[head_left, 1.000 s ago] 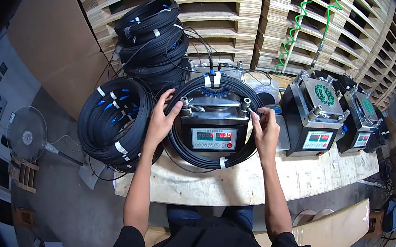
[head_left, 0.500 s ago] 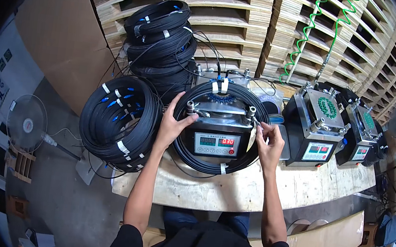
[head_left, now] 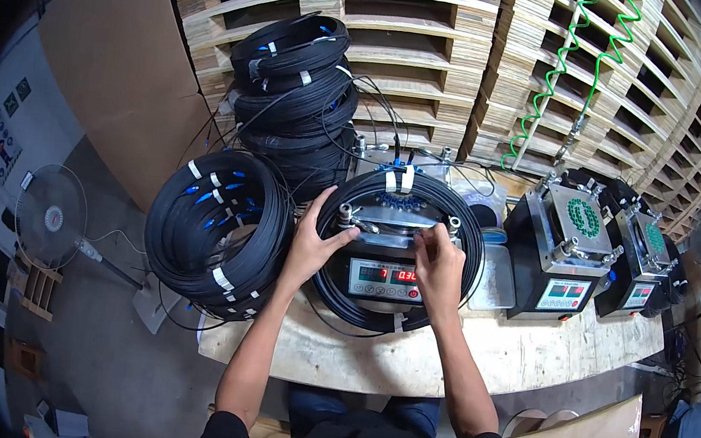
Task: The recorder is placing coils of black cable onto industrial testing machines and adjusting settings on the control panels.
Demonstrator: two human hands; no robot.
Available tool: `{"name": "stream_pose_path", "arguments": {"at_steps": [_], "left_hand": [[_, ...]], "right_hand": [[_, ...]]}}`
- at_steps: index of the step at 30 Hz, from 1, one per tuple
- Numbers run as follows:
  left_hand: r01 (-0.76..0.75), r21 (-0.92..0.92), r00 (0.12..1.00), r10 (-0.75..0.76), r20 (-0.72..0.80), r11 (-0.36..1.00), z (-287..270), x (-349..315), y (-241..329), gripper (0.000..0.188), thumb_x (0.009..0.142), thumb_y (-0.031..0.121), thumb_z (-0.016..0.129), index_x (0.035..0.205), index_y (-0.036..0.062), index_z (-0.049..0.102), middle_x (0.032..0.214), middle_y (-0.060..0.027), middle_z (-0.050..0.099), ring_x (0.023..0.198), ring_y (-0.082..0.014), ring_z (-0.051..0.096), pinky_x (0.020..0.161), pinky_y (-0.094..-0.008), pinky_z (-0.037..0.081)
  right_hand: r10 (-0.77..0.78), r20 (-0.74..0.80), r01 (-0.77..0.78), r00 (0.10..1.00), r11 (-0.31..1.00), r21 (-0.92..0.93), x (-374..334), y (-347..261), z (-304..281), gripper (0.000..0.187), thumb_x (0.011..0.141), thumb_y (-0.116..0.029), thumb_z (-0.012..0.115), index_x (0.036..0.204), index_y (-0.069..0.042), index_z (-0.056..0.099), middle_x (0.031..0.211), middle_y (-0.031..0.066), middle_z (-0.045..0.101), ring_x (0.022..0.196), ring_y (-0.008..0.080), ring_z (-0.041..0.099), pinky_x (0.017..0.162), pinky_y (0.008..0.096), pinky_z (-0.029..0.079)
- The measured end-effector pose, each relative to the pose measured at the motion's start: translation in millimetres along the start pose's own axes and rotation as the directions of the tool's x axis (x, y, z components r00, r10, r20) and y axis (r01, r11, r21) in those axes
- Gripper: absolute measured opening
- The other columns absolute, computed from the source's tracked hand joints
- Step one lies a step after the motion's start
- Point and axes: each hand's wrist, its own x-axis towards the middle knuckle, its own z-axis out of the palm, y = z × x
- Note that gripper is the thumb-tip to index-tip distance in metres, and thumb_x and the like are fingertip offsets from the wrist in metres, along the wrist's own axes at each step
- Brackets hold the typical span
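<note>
A small black machine [head_left: 375, 304] with a metal top and lit red display stands before me. A large coil of black cable [head_left: 472, 233], tied with white tape, loops around its front. My left hand [head_left: 313, 245] rests at the coil's left side, fingers stretched up and thumb reaching toward the left metal knob [head_left: 345, 211]. At the front edge of the metal plate [head_left: 394, 217], right of centre, my right hand [head_left: 440, 268] has thumb and fingers pinched together. Whatever they hold is too small to tell. Blue connectors [head_left: 400, 167] line the machine's back.
To the left stands a cable coil stack [head_left: 218, 239] with blue connectors inside; a taller stack [head_left: 296, 92] rises behind it. Two similar machines [head_left: 567, 252] [head_left: 641, 252] occupy the right of the wooden table [head_left: 507, 367]. A clear tray [head_left: 495, 279] lies between. Pallets [head_left: 396, 43] form the back.
My right hand has moved left from the right knob to the front of the metal plate, still pinched. The left hand keeps its place. Another part of the display is now lit red.
</note>
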Motion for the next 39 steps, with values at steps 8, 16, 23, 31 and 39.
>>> {"name": "stream_pose_path", "arguments": {"at_steps": [8,16,23,31,39], "left_hand": [[-0.02,0.181,0.99,-0.006,0.14,0.983,-22.8,3.4,20.0,0.077,0.094,0.044,0.068,0.15,0.001,0.039,0.144,-0.0244,0.051,0.135,-0.034,0.049,0.113,-0.0406,0.037],[0.011,0.29,0.996,-0.036,0.079,0.957,-34.9,7.4,63.6,0.072,0.098,0.037,0.065,0.151,-0.0011,0.037,0.146,-0.0245,0.047,0.134,-0.0388,0.049,0.11,-0.0425,0.04],[-0.142,0.164,0.99,0.139,0.027,0.976,-48.8,20.1,92.9,0.047,0.093,0.013,0.068,0.137,0.0003,0.056,0.129,-0.0161,0.059,0.114,-0.0247,0.062,0.097,-0.0355,0.049],[-0.233,0.233,0.972,0.229,0.045,0.944,-46.5,53.4,96.2,0.044,0.092,0.01,0.067,0.134,0.0004,0.058,0.124,-0.0155,0.063,0.116,-0.0245,0.062,0.101,-0.0358,0.048],[-0.631,0.438,0.769,0.443,0.461,0.64,-14.4,159.6,100.3,0.033,0.091,0.017,0.069,0.116,-0.0023,0.065,0.123,-0.0182,0.063,0.117,-0.0343,0.06,0.103,-0.0448,0.047]], "right_hand": [[-0.116,0.41,0.185,0.905,0.973,-0.134,129.0,-19.7,-64.0,0.012,0.086,0.0,0.069,0.097,0.0,0.069,0.077,0.012,0.071,0.071,0.0147,0.069,0.065,0.0297,0.054],[0.245,0.875,0.602,0.418,0.646,-0.469,255.7,0.0,25.5,0.042,0.084,-0.039,0.08,0.108,-0.005,0.072,0.1,0.0175,0.073,0.096,0.032,0.07,0.084,0.046,0.056],[0.216,0.923,0.673,0.318,0.635,-0.38,243.0,23.0,50.8,0.028,0.091,-0.019,0.071,0.106,0.004,0.071,0.088,0.0183,0.073,0.087,0.0309,0.07,0.076,0.0425,0.057],[0.279,0.922,0.71,0.269,0.589,-0.386,248.0,13.9,51.6,0.032,0.095,-0.026,0.068,0.091,0.006,0.07,0.083,0.0182,0.071,0.08,0.0349,0.068,0.073,0.0446,0.052],[0.019,0.893,0.524,0.45,0.804,-0.281,250.9,20.9,1.8,0.026,0.093,-0.022,0.07,0.096,0.003,0.062,0.076,0.0209,0.066,0.077,0.0374,0.066,0.069,0.0453,0.048]]}}
